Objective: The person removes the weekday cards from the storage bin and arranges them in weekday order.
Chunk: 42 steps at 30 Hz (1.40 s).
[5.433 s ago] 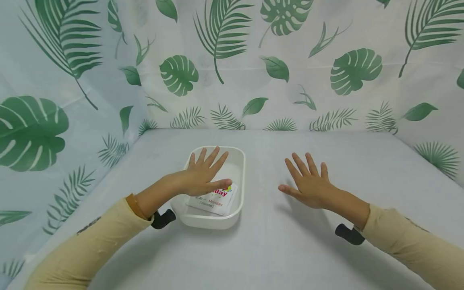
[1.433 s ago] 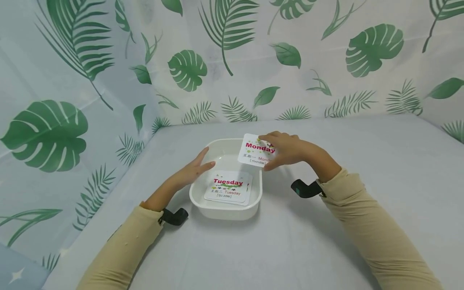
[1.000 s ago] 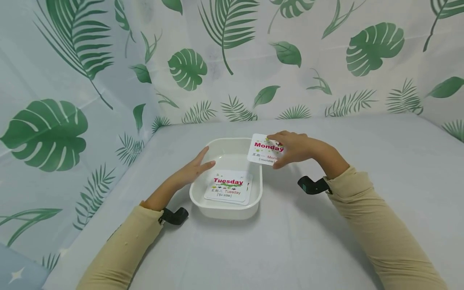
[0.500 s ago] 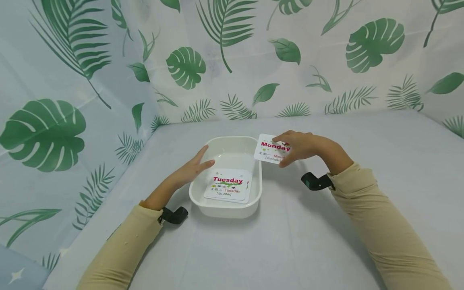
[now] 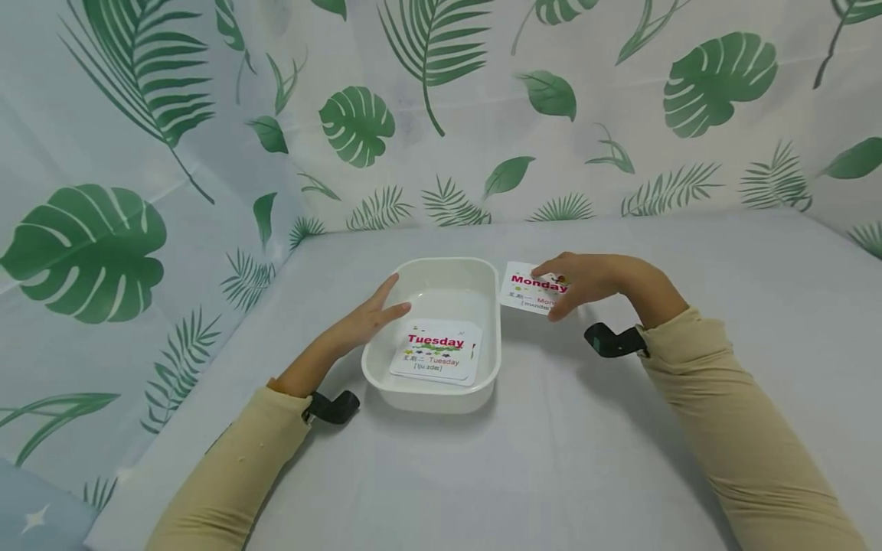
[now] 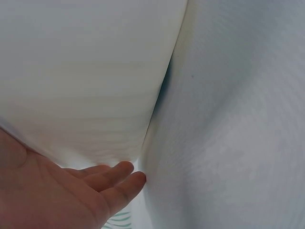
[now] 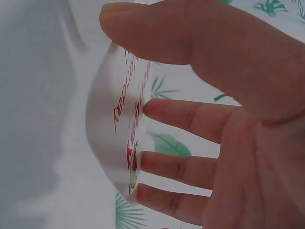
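Note:
A white plastic tray (image 5: 491, 337) stands on the table with a few flash cards stacked inside; the top card (image 5: 434, 353) reads "Tuesday". My left hand (image 5: 353, 327) holds the tray's left wall, thumb over the rim. In the left wrist view its fingers (image 6: 116, 188) lie along the tray's outer side (image 6: 86, 90). Just right of the tray, my right hand (image 5: 589, 282) pinches a "Monday" flash card (image 5: 520, 295) by opposite edges. The right wrist view shows this card (image 7: 107, 119) bowed between the thumb and several fingertips (image 7: 157, 109).
A pale cloth covers the table (image 5: 441, 474). Leaf-printed curtains (image 5: 592, 99) rise at the back and sides. A black wrist device (image 5: 334, 409) sits by the left cuff, another black device (image 5: 613, 340) by the right one.
Both hands were spread open at first, with a Monday card on top in the tray. The right hand now holds that card and has carried it right, past the rim; the left hand has stayed on the tray.

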{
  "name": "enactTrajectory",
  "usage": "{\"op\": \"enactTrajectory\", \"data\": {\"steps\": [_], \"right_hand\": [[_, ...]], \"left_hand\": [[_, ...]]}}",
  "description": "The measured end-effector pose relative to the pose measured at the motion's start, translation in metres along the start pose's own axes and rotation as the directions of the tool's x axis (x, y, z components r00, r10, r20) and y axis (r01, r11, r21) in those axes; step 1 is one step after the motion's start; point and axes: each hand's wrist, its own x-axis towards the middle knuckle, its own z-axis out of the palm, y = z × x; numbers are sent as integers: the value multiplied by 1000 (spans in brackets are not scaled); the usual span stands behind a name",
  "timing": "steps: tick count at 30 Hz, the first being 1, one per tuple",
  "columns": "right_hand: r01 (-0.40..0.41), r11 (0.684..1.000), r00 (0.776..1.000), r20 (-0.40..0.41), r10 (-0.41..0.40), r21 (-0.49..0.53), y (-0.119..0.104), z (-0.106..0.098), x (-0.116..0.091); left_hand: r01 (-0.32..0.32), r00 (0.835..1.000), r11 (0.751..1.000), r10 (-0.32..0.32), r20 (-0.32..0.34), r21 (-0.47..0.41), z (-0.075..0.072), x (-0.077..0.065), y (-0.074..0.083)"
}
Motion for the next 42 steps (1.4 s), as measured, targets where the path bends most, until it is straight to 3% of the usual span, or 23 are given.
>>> {"op": "enactTrajectory", "data": {"steps": [8,19,26,29,33,42], "right_hand": [[-29,999,999,41,28,19,2,2,0],[4,999,998,63,-1,-49,-6,13,9],[-36,991,998,48,43,-131,-6,25,15],[-46,990,997,56,54,-131,-4,30,19],[-49,989,996,67,59,-138,-3,32,23],[-71,994,991,105,79,-78,-1,36,25]], "left_hand": [[11,1000,1000,-11,-5,-3,0,-1,5],[11,1000,1000,-11,-3,-23,-1,-2,3],[11,1000,1000,-11,-11,-13,2,-5,4],[31,999,999,-31,-6,-10,3,-12,15],[32,999,999,-32,9,-17,2,-12,17],[11,1000,1000,-11,-8,-28,4,-5,2]]}}
